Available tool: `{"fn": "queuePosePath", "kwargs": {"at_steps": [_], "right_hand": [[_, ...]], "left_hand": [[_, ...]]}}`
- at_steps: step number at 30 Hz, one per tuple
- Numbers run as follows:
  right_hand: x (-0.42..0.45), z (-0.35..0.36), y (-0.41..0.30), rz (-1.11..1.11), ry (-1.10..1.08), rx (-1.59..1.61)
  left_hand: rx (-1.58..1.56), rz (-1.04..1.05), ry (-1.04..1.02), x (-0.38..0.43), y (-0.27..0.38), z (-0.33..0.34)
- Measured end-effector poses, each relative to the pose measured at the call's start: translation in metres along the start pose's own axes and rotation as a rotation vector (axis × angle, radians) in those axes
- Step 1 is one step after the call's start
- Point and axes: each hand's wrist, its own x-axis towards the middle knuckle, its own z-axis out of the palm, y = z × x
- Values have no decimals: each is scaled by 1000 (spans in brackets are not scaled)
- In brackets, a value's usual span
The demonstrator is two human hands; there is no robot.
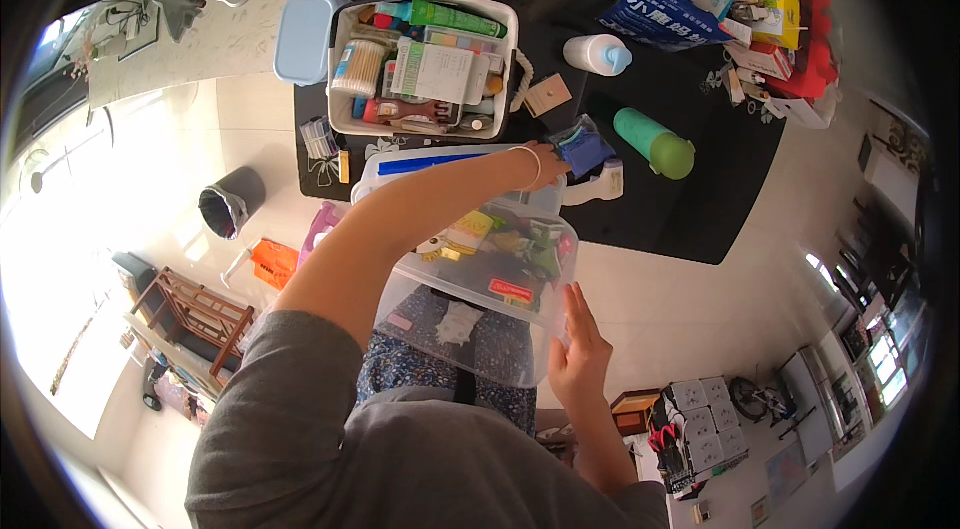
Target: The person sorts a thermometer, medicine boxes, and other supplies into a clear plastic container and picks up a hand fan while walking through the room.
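My left hand point(544, 165) reaches across to the near edge of the black table, its fingers at a small clear bag with blue contents point(586, 148); whether they grip it cannot be told. My right hand point(583, 352) rests with straight fingers against the right side of a clear plastic box point(517, 356) over my lap. Inside the box's upper part show a yellow packet point(471, 227), green packets and a red label. Under my left forearm lies a translucent lid or tray with a blue strip point(427, 163). A white handheld device, perhaps a thermometer point(604, 184), lies beside the bag.
A white basket point(514, 63) full of toiletries and boxes stands on the table point(697, 221), beside a light blue container point(304, 37). To the right are a white pump bottle point(592, 54), a green bottle point(652, 142) and a blue package point(664, 18). A bin point(244, 191) stands on the floor.
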Motion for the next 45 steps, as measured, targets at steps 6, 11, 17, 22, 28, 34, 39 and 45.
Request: {"fn": "queuePosePath", "kwargs": {"at_steps": [6, 11, 17, 22, 28, 34, 39, 45], "right_hand": [[-19, -27, -8, 12, 66, -68], [-31, -55, 0, 193, 32, 19], [-60, -107, 26, 509, 211, 97], [-49, -154, 25, 485, 361, 172], [14, -190, 0, 366, 414, 280], [164, -203, -90, 100, 276, 316], [290, -211, -116, -69, 203, 280], [419, -177, -121, -60, 143, 310]], "left_hand": [[155, 33, -86, 0, -26, 3], [-102, 79, -63, -8, -21, 16], [-592, 216, 47, -101, -14, -53], [-800, 126, 324, -247, -61, -99], [-1044, 19, 580, -357, -59, -80], [-404, 391, 1067, -368, -96, -72], [-1524, 173, 1030, -363, -93, -139], [-868, -15, 1293, -309, -220, -145]]}}
